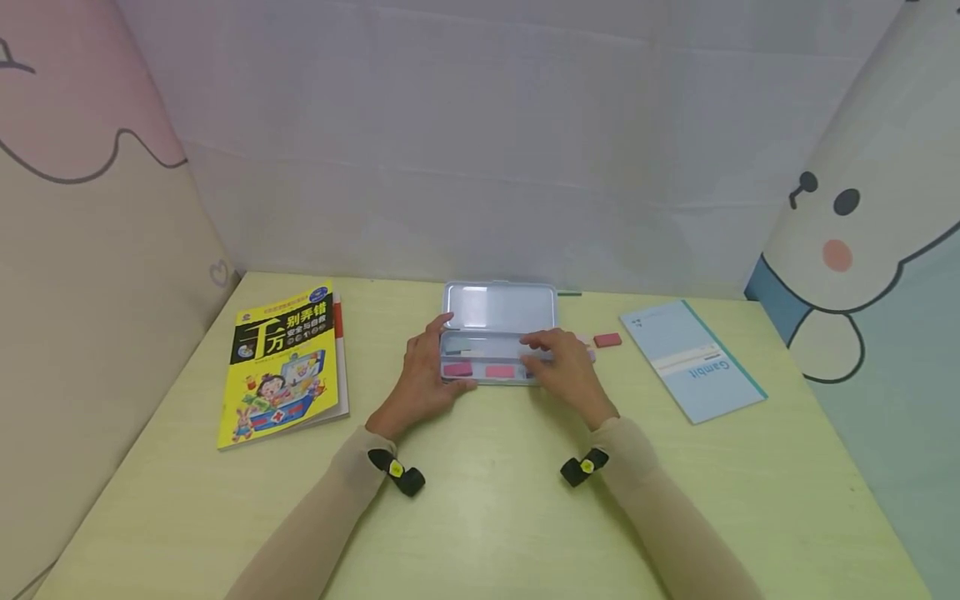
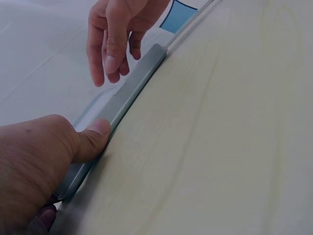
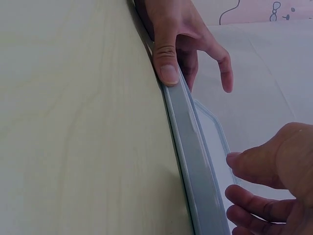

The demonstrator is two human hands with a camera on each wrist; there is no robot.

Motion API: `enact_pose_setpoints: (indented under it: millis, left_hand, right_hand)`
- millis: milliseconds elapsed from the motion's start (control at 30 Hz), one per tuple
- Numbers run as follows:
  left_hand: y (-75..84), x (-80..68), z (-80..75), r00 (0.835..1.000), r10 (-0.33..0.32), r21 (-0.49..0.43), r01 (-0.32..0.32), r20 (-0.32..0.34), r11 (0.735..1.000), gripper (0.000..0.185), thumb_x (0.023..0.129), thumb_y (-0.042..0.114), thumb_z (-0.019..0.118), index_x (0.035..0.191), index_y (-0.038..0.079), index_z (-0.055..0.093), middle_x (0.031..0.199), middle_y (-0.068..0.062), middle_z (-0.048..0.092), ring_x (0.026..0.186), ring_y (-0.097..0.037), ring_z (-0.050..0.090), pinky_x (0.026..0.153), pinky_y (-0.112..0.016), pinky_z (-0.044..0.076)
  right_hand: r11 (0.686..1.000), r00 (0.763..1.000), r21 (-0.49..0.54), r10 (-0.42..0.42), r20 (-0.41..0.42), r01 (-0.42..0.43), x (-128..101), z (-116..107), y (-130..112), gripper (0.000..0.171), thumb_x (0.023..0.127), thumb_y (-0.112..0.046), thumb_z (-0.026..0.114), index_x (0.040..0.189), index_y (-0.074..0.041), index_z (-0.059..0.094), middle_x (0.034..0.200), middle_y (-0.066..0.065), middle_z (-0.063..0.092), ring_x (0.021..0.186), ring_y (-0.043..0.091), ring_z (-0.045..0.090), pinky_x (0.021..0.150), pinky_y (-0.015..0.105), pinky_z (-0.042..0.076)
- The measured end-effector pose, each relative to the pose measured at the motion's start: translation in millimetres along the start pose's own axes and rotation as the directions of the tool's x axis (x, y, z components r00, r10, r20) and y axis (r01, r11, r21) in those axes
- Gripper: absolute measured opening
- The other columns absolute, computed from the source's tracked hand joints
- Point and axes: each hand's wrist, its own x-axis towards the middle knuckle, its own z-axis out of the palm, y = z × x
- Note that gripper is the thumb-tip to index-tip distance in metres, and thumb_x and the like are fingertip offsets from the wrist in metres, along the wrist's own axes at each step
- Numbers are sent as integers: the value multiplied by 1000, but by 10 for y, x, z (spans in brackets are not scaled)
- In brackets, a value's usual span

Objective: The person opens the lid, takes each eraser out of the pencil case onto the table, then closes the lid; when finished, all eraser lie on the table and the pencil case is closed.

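A pale blue metal pencil case (image 1: 517, 310) lies with its lid raised at the back of the table. My left hand (image 1: 424, 375) grips its left end, the thumb along the front edge in the left wrist view. Two pink erasers (image 1: 457, 368) rest in the front compartment, and a small slim item (image 1: 471, 352) lies in the one behind. Over the right part of the case hangs my right hand (image 1: 568, 373), fingers loosely bent. In the right wrist view a gap shows between its thumb and fingers, with nothing held. That hand hides the case's right end.
A darker pink eraser (image 1: 607, 340) lies on the table (image 1: 480, 517) right of the case. Behind the lid a thin green stick (image 1: 570, 293) pokes out. A yellow book (image 1: 281, 367) sits at left on another; a light blue notebook (image 1: 686, 354) lies at right.
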Motion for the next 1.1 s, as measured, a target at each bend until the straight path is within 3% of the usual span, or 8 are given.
enact_pose_setpoints:
  millis: [233, 633, 1100]
  left_hand:
    - [-7, 2, 3, 1000, 5, 3, -5, -3, 1000, 115, 85, 29, 92, 169, 29, 13, 158, -15, 44, 151, -43, 33, 120, -66, 41]
    - [-1, -2, -9, 1000, 13, 10, -13, -4, 1000, 114, 84, 28, 92, 169, 27, 15, 158, -16, 44, 149, -45, 35, 119, -65, 41]
    - [-42, 11, 10, 997, 63, 28, -62, -37, 998, 115, 82, 27, 94, 168, 23, 17, 154, -17, 49, 145, -45, 39, 119, -63, 40]
  right_hand:
    - [996, 996, -37, -74, 52, 76, 87, 93, -88, 33, 97, -14, 73, 128, -3, 77, 126, 20, 77, 122, 40, 67, 108, 58, 51]
    - [990, 977, -68, -106, 185, 121, 181, 258, -175, 38, 101, -23, 71, 135, -6, 72, 124, 21, 72, 115, 36, 65, 102, 54, 52]
    - [992, 974, -66, -94, 208, 109, 296, 432, -244, 35, 101, -23, 68, 132, -9, 75, 113, 16, 70, 101, 27, 61, 90, 43, 50]
